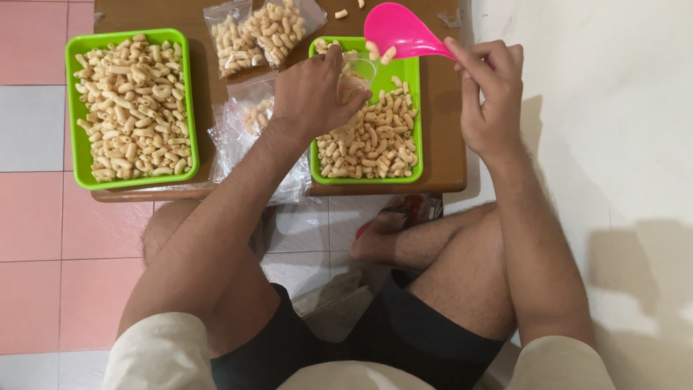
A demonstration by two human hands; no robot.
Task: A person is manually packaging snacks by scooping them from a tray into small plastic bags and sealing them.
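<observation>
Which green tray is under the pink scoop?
The right-hand green tray, where both hands work. The pink scoop, held by the right hand, hovers over its far end; the other green tray sits apart, untouched.

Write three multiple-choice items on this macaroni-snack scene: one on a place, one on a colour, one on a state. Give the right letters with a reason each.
1. Where is the pink scoop?
A. flat on the floor
B. raised over the right-hand green tray
C. inside the left-hand green tray

2. What colour are both trays?
A. green
B. blue
C. white

3. What is the left hand doing?
A. resting on a knee
B. lifting a tray
C. holding a clear bag open

Answers: 1 B, the right hand holds the scoop above that tray. 2 A, both rims are bright green. 3 C, its fingers grip the bag's mouth below the scoop.
</observation>
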